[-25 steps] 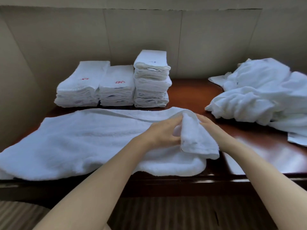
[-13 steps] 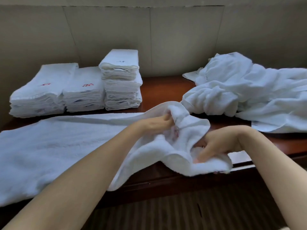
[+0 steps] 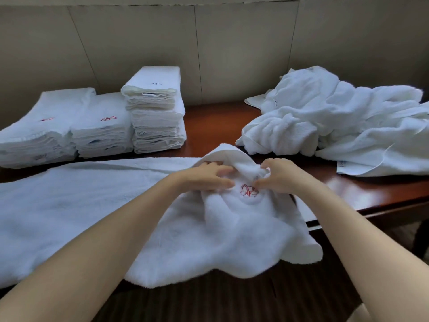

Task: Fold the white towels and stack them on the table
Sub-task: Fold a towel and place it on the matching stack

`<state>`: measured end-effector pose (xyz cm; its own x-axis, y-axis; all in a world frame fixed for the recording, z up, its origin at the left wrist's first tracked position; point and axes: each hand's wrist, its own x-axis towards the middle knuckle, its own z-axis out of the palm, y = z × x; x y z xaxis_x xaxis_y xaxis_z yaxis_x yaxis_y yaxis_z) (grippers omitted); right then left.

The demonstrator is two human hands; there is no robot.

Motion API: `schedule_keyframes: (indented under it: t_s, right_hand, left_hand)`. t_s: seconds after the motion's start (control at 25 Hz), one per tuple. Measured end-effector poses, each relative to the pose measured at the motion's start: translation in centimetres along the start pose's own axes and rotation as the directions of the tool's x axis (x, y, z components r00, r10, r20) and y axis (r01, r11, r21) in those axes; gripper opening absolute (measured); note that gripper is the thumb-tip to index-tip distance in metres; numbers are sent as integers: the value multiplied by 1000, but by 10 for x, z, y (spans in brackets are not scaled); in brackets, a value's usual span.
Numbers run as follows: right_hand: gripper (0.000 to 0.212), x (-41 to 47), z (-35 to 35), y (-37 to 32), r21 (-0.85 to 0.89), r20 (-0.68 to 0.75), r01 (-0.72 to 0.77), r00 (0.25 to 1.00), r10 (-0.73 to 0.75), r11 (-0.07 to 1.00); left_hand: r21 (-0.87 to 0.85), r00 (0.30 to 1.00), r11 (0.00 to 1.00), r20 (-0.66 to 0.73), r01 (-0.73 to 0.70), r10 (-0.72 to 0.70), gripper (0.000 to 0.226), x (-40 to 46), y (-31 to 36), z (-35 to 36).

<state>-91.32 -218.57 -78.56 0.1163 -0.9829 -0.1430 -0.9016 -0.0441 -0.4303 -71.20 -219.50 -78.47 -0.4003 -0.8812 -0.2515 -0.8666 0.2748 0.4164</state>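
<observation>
Fingers of both our hands pinched the towel at its right end, beside a red mark: left hand on one side, right hand on the other. We judged the first fold was just starting; next we needed to carry that end leftward over the long body lying flat on the surface. Part hung over the near edge and could slide off. Stacks stood behind, the pile to the right; bare wood between them was narrow.
</observation>
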Motion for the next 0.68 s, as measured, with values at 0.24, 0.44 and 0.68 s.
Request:
schedule_keyframes:
  t_s: [0.24, 0.44, 0.68]
  right_hand:
    - [46, 19, -2, -19, -100, -638, -190, 766, 84, 977]
    - [33, 21, 12, -70, -190, -653, 168, 714, -252, 967]
    - [56, 35, 65, -95, -240, -148, -23, 989, -13, 970]
  left_hand:
    - [284, 980, 957, -199, 64, -6, 49, -52, -26, -15]
    - [306, 921, 869, -165, 389, -354, 67, -57, -77, -4]
    - [100, 916, 948, -303, 304, -262, 60, -78, -103, -12]
